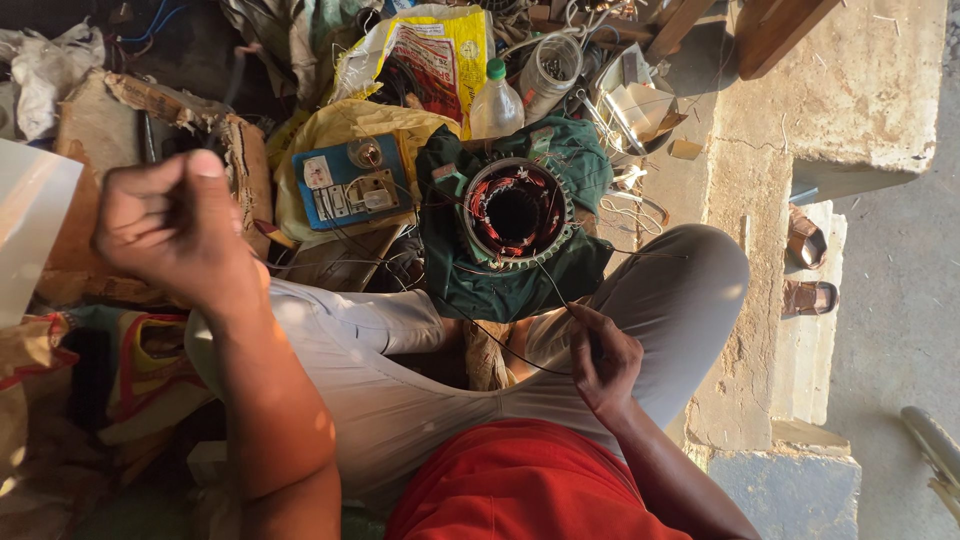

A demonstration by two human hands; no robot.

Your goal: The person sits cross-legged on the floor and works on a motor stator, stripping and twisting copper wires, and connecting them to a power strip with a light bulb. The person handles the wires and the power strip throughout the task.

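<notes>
Here we keep the stator on the green cloth between our knees; right hand pinches its wire, left hand fisted, raised, keeping tension.

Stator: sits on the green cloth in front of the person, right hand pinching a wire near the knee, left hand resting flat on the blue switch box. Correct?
Not quite. The head view shows the left hand raised in a fist, clear of the blue switch box. The rest holds: the stator sits on the green cloth, and the right hand pinches a wire near the knee.
</notes>
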